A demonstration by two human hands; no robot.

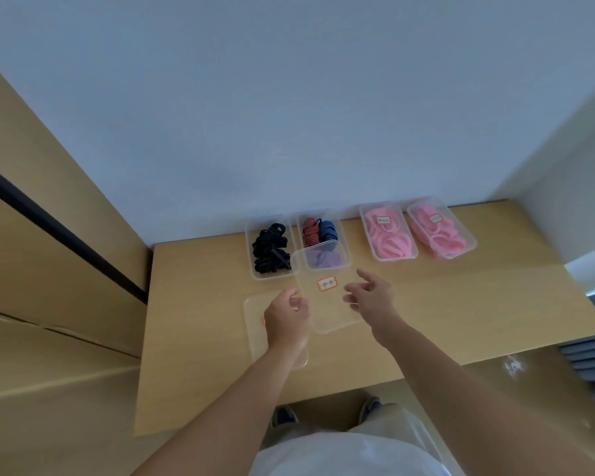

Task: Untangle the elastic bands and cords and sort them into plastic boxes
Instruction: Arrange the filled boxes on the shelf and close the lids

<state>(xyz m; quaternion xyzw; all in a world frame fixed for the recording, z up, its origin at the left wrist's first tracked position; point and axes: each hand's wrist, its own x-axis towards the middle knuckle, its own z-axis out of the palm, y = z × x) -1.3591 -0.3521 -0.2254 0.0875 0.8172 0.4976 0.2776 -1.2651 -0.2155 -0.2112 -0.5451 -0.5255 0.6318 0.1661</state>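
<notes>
Four clear plastic boxes stand in a row at the back of the wooden table (461,304). One box holds black bands (270,250). The box beside it (345,250) holds red-striped and blue-striped cords plus purple bands. Two lidded, labelled boxes hold pink bands (387,237) (440,231). A clear lid (327,304) with a red-framed label lies with its far end over the purple bands. My left hand (285,321) grips its left edge. My right hand (371,297) is at its right edge with fingers spread and loosely bent; contact is unclear.
A second clear lid (255,324) lies flat on the table, partly under my left hand. A wall runs behind the boxes, and wooden panels stand close on the left. The table's near edge is right in front of my legs.
</notes>
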